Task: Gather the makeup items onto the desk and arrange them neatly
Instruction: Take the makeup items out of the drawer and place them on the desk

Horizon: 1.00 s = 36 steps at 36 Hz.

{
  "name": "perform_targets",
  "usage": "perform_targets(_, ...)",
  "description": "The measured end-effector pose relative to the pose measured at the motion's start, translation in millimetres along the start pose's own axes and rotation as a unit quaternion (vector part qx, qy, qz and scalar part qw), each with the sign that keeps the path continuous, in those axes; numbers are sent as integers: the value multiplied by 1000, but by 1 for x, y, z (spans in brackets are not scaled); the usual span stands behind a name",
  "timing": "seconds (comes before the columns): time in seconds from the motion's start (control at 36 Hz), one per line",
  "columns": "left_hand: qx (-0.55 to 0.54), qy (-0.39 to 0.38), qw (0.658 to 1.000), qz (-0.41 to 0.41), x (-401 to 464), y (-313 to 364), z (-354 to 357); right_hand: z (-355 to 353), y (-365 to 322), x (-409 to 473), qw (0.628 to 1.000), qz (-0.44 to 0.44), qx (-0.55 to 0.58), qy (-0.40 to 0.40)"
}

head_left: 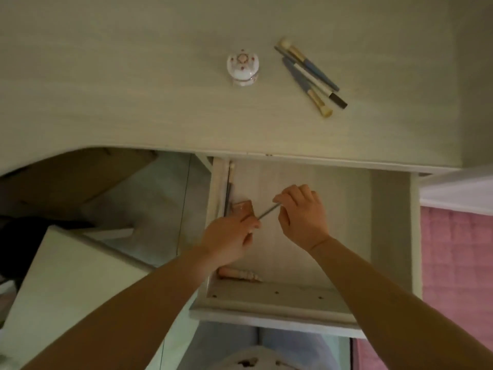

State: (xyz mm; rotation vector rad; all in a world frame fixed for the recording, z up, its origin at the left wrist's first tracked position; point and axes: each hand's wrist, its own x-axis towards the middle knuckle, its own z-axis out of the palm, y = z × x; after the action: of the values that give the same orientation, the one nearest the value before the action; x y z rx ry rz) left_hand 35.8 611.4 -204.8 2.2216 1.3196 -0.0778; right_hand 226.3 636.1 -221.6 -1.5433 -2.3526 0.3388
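The drawer (346, 209) stands pulled out below the front edge of the tabletop (133, 102), and serves here as the reference point. Both hands work inside it, near its left wall.

The left hand (229, 241) has its fingers curled around the lower end of a thin grey stick (266, 211), possibly a slim brush or pencil; its exact type cannot be determined. The right hand (302, 213) pinches the upper end of the same stick between thumb and forefinger, the remaining fingers curled. The stick runs diagonally between the two hands, above the drawer floor.

A pinkish flat case (241, 208) lies in the drawer just beside the left hand, close to the left wall. A pale pink tube-like item (237, 275) lies at the drawer's front left corner, partly hidden under the left forearm. Long thin items (229, 188) rest along the left wall toward the drawer's back.

On the tabletop, beyond the drawer, a bunch of makeup brushes (309, 76) with blue and cream handles lies in a loose diagonal group, touching and overlapping one another. A small white jar (243, 67) with red decoration stands upright left of the brushes, apart from them.

A pink quilted cover (453, 263) shows to the right of the drawer.
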Motion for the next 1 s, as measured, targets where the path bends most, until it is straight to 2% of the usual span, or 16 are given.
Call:
perform_targets(0.06,9,-120,991,-51,-9,5,24,17,7,-10,992,20,-20,-125)
perform_targets(0.11,26,-203,974,-97,-15,10,42,34,14,-16,977,28,-39,-207)
perform_targets(0.22,73,-249,955,-145,-16,11,72,67,24,-16,965,34,-48,-257)
perform_targets(0.39,186,-335,916,-120,-7,5,100,97,30,-21,962,14,-127,-243)
perform_targets(0.44,191,-354,907,-123,-5,3,106,99,31,-23,963,13,-137,-231)
perform_targets(0.53,151,-365,906,-154,1,-2,107,97,33,-27,978,21,-126,-163)
perform_targets(0.56,115,-355,910,-179,2,-3,105,97,34,-31,982,25,-114,-150)
perform_targets(0.61,27,-318,919,-233,4,-2,101,98,35,-33,981,47,-67,-176)
perform_targets(0.67,-34,-243,932,-268,5,1,98,100,37,-30,976,85,-18,-202)
perform_targets(0.72,-79,-106,941,-310,6,1,93,100,39,-23,960,180,60,-208)
perform_targets(0.78,-159,55,921,-351,8,3,87,99,35,-14,918,286,166,-218)
perform_targets(0.81,-196,124,902,-365,11,4,83,100,32,-10,905,300,210,-216)
perform_targets(0.83,-220,170,886,-371,16,6,81,101,29,-6,900,296,239,-216)
perform_targets(0.89,-236,211,871,-375,23,12,79,101,22,0,905,249,264,-222)
perform_targets(1.0,-246,225,851,-405,32,11,80,103,12,13,928,115,192,-298)
